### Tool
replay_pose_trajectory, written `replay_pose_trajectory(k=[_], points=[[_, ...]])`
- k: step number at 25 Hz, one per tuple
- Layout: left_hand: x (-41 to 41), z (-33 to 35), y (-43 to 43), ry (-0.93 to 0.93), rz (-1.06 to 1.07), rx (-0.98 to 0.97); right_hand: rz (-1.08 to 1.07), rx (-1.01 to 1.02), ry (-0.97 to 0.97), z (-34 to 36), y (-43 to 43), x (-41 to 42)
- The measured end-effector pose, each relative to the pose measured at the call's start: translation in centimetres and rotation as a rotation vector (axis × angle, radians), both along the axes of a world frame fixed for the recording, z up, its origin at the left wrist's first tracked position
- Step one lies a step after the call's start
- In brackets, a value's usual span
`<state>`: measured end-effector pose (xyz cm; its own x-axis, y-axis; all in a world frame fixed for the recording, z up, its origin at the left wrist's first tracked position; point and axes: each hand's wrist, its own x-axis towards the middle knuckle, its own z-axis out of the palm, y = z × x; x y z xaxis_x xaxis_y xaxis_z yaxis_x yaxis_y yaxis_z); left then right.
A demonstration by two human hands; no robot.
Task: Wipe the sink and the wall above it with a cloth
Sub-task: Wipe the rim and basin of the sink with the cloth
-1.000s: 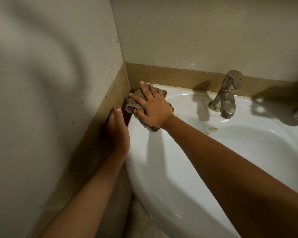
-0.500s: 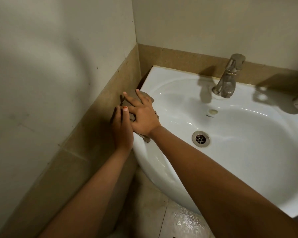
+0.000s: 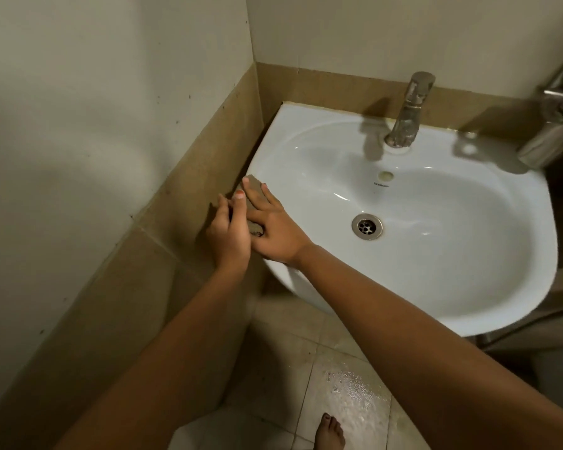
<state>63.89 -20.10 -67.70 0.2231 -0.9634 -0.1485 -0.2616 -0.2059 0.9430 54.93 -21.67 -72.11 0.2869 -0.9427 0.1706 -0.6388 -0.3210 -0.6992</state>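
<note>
A brown cloth [image 3: 253,203] is pressed onto the sink [image 3: 436,287] rim's left edge (beside the wall [image 3: 182,177]) by the right hand [image 3: 273,232], fingers spread flat, the left hand [image 3: 228,235] alongside, fingers together.

Our right hand [image 3: 273,228] and left hand [image 3: 229,235] cover most of the cloth [image 3: 253,186], so we cannot tell its full shape. The metal holder [image 3: 556,125] on the right runs past the picture's edge. The lettering [image 3: 381,184] in the sink [image 3: 436,287] is too small to read.
</note>
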Motion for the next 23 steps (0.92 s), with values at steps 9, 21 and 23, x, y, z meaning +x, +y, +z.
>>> replay_pose_trajectory(k=[9,21,23], points=[[-2.8,1.6,8.5,-0.197,-0.159,0.073,0.085,0.209,0.102,2.7,10.1,-4.2],[-0.9,0.1,0.2,-0.526,-0.452,-0.044,-0.134,0.303,0.015,-0.3,3.1,-0.3],[-0.7,-0.3,-2.2,-0.602,-0.509,-0.07,-0.182,0.295,-0.016,-0.6,1.4,-0.1]])
